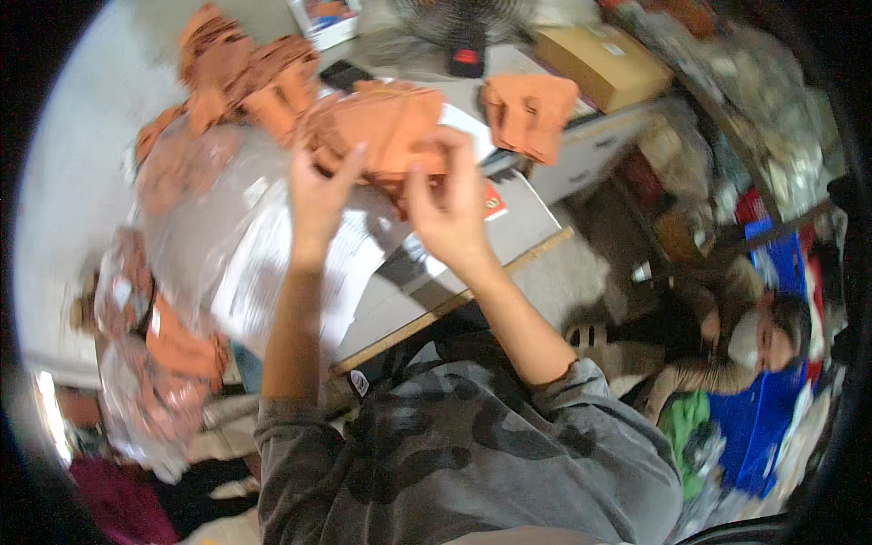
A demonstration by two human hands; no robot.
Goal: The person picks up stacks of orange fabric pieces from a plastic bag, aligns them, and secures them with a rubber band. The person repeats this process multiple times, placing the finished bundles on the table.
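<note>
A stack of folded orange cloth pieces [392, 123] is tilted up above the table, between my two hands. My left hand [318, 186] grips its left edge, thumb in front and the other fingers partly hidden by the cloth. At the lower right edge of the stack, the bent fingers and thumb of my right hand [451, 204] close on the cloth, slightly blurred. Another folded orange cloth bundle [530, 113] lies to the right on the table. A larger heap of orange cloth [241, 73] is piled at the far left.
Clear plastic bags [204, 195] and printed sheets [295, 268] cover the table's left part. A cardboard box [604, 65] and a fan [463, 14] stand at the back. Bagged orange cloth [150, 381] sits lower left. Another person [727, 354] is at the right, near blue plastic sheeting [758, 427].
</note>
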